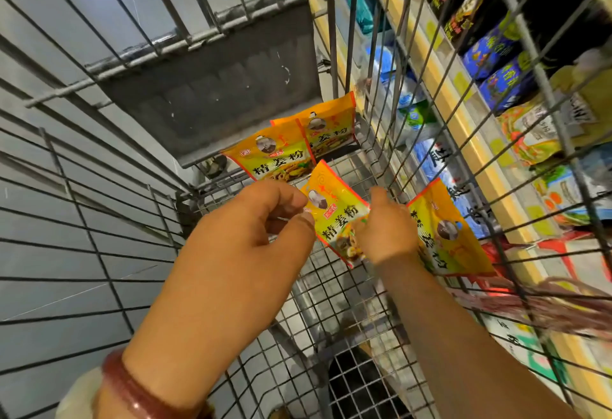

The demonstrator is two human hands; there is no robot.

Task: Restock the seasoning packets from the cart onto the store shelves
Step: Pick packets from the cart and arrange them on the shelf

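Both hands down in the wire cart (331,289) now: left hand (251,220) has a pinch grip on the middle seasoning packet (334,216) at its top-left corner, right hand (385,230) grips its lower-right edge. Two more packets (288,153) sit at the cart's far edge, a fourth packet (450,236) leans on the right wall, shelves (463,127) just beyond.

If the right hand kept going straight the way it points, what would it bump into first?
Probably the wire side of the cart. The right hand points up and away, past the yellow packet that both hands are on. The two packets at the far end sit to its left. Depth is hard to judge here.
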